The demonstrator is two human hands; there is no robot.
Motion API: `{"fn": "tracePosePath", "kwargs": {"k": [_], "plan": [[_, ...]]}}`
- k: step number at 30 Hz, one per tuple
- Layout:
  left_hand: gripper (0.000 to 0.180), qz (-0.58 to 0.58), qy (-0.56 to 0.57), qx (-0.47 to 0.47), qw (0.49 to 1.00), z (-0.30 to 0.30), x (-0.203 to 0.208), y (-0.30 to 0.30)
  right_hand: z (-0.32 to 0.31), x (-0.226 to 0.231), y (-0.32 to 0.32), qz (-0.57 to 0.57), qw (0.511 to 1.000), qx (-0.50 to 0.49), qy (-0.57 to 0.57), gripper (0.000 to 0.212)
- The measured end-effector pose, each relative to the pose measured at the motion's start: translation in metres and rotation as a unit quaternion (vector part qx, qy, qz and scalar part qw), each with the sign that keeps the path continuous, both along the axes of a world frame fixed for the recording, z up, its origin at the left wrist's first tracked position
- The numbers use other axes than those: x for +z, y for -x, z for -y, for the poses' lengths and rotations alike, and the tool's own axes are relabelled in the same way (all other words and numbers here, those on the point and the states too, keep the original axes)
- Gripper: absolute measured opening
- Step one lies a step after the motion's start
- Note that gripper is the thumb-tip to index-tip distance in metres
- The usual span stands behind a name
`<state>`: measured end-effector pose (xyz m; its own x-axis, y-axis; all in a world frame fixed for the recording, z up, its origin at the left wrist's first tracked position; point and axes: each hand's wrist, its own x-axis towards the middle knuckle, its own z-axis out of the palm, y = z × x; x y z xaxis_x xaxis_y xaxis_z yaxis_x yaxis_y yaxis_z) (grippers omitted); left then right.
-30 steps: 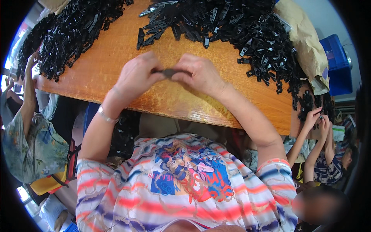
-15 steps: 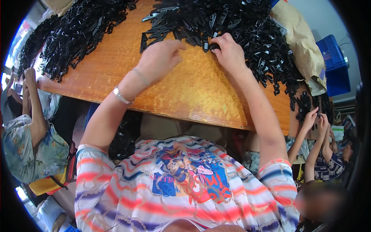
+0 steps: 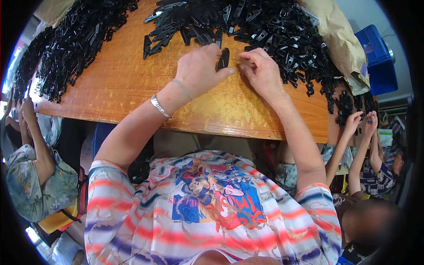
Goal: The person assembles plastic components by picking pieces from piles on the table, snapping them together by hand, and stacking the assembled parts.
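A long, narrow black plastic piece (image 3: 224, 58) stands out from the fingers of my left hand (image 3: 198, 67), which grips it above the wooden table (image 3: 154, 88). My left thumb stretches below the piece toward the other hand. Just to the right, my right hand (image 3: 263, 73) is curled loosely. A small gap shows between its thumb and forefinger, and I see nothing held there. Beyond both hands lies a large heap of similar black pieces (image 3: 282, 35). Several longer ones (image 3: 159, 37) lie loose at its left edge.
Another black heap (image 3: 75, 48) covers the far left. A brown paper bag (image 3: 338, 39) stands at the right, before a blue bin (image 3: 377, 62). A person's hands (image 3: 31, 110) are at the left edge; another person's hands (image 3: 362, 121) work at the right.
My left hand has moved right, close to my right hand, and now holds a black piece. My right hand, earlier at the heap's edge with a dark piece, has drawn slightly nearer.
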<state>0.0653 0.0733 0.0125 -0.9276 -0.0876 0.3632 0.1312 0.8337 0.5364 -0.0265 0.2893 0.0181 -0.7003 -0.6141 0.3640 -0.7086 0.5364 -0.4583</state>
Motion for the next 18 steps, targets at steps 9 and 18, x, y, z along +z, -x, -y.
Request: {"fn": "tracePosePath", "kwargs": {"k": [9, 18], "plan": [[0.037, 0.064, -0.236, 0.037, 0.969, 0.032, -0.008, 0.004, 0.022, -0.009, 0.003, 0.090, 0.994, 0.003, 0.059, 0.028], [0.035, 0.089, -0.419, -0.005, 0.904, 0.065, -0.005, -0.030, 0.060, -0.005, -0.011, 0.008, 0.997, 0.080, 0.002, 0.026]]}}
